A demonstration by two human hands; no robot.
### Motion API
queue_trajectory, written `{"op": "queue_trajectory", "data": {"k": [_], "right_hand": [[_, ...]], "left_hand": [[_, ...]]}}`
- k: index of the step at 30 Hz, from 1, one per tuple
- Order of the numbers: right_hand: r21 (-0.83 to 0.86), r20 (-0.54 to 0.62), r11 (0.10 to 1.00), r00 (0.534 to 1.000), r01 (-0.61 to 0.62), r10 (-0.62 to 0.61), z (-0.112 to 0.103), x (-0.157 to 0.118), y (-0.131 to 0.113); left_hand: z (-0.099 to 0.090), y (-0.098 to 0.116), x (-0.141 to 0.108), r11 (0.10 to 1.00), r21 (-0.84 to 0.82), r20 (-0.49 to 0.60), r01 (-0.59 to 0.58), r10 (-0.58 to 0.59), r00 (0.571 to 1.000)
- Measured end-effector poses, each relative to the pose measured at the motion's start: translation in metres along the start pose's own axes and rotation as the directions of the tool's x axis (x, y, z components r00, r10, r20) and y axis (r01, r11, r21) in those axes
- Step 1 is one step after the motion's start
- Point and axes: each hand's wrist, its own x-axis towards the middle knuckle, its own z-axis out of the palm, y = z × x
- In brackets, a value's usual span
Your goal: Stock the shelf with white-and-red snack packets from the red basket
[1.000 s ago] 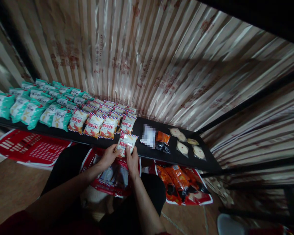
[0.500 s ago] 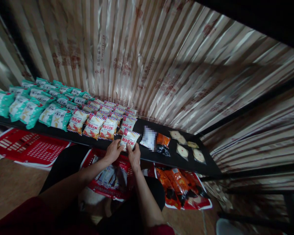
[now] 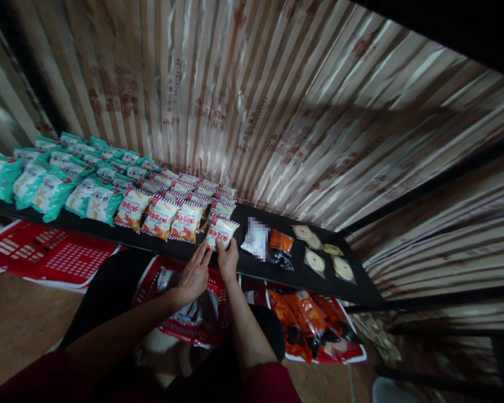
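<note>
A small white snack bag (image 3: 222, 230) with red print and a striped top edge stands at the front of the black shelf (image 3: 256, 268). My right hand (image 3: 228, 262) grips its lower right side, thumb on the front. Just below its lower left corner, my left hand (image 3: 195, 274) has its fingers stretched out; whether the fingertips touch the bag I cannot tell. Matching bags in white, orange and red (image 3: 162, 217) stand in rows directly to the left.
Teal snack bags (image 3: 103, 202) fill the shelf's left end. To the right lie an orange packet (image 3: 280, 242) and several round pale packets (image 3: 315, 261). Below are a red basket (image 3: 193, 333) of packets and orange bags (image 3: 306, 313). A striped sheet (image 3: 218, 101) hangs behind.
My left hand has drawn back down from the bag, and its fingers have straightened. The bag has shifted slightly towards the row behind, with my right hand still on it.
</note>
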Motion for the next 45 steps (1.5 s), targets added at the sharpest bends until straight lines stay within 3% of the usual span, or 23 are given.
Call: {"op": "queue_trajectory", "data": {"k": [6, 17, 21, 26, 40, 45], "right_hand": [[-0.119, -0.032, 0.992, 0.998, 0.051, -0.055, 0.007, 0.006, 0.0], [-0.005, 0.011, 1.0, 1.0, -0.015, 0.015, 0.016, 0.005, 0.0], [0.022, -0.049, 0.999, 0.998, 0.044, -0.043, 0.017, -0.002, 0.003], [0.034, -0.024, 0.994, 0.994, 0.107, -0.106, 0.019, 0.0, 0.003], [-0.2, -0.056, 0.964, 0.98, 0.176, -0.19, 0.026, 0.002, 0.011], [-0.242, -0.017, 0.949, 0.976, 0.205, -0.215, 0.027, 0.003, 0.013]], "left_hand": [[-0.003, -0.007, 0.004, 0.999, 0.039, 0.01, 0.02, -0.02, 1.0], [-0.002, -0.012, 0.005, 0.999, 0.044, -0.01, 0.014, -0.013, 1.0], [-0.001, -0.013, 0.004, 0.999, 0.047, -0.003, 0.016, -0.016, 1.0], [-0.002, -0.014, 0.005, 0.999, 0.039, -0.015, 0.013, -0.013, 1.0], [-0.008, -0.012, 0.006, 0.993, 0.106, 0.043, -0.044, 0.039, 0.998], [-0.005, -0.014, 0.006, 0.991, 0.124, 0.042, -0.039, 0.034, 0.999]]}}
